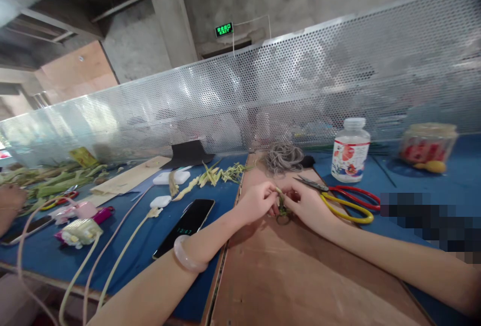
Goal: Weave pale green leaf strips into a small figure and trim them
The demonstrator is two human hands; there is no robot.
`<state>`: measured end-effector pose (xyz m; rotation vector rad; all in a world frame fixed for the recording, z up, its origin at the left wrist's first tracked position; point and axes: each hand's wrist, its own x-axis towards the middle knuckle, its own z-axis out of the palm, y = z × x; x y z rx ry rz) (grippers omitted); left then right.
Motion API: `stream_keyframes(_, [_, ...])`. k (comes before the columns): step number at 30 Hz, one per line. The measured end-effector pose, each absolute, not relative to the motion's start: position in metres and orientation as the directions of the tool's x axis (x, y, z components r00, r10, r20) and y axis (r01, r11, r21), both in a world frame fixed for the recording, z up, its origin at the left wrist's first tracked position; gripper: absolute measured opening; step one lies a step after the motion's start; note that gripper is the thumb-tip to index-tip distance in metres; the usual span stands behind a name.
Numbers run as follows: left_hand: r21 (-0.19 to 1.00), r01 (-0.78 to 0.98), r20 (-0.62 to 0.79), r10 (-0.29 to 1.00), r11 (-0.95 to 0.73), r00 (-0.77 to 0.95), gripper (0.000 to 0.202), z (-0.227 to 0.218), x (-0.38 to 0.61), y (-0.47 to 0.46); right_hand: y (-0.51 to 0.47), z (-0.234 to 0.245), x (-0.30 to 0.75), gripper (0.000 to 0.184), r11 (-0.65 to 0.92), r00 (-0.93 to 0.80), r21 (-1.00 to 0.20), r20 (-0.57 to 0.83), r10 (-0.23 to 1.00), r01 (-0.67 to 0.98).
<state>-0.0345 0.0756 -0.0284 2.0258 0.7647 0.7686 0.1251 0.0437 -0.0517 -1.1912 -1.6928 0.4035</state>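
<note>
My left hand [257, 203] and my right hand [306, 205] meet over a brown board [300, 276] at the middle of the table. Both pinch a small green leaf piece [281, 207] between their fingertips, with a little loop of it hanging below. A pale bangle [187, 256] sits on my left wrist. Scissors with yellow handles [347, 209] and red-handled scissors [356, 195] lie just right of my right hand. A grey bundle of thread [282, 157] rests behind the hands.
A black phone [186, 226], white earbud cases [161, 201], cut leaf strips [214, 173] and cables lie on the blue table left. A white bottle [350, 149] and jar [427, 146] stand right. Another person's hand [9, 201] is far left. A perforated metal screen [263, 95] backs the table.
</note>
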Motion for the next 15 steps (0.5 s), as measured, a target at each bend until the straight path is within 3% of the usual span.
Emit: stream_keyframes(15, [0.83, 0.263, 0.235, 0.737, -0.492, 0.634, 0.016, -0.0329, -0.036, 0.0787, 0.0463, -0.0552, 0.1253, 0.014, 0.438, -0.079, -0.719, 0.475, 0.876, 0.54])
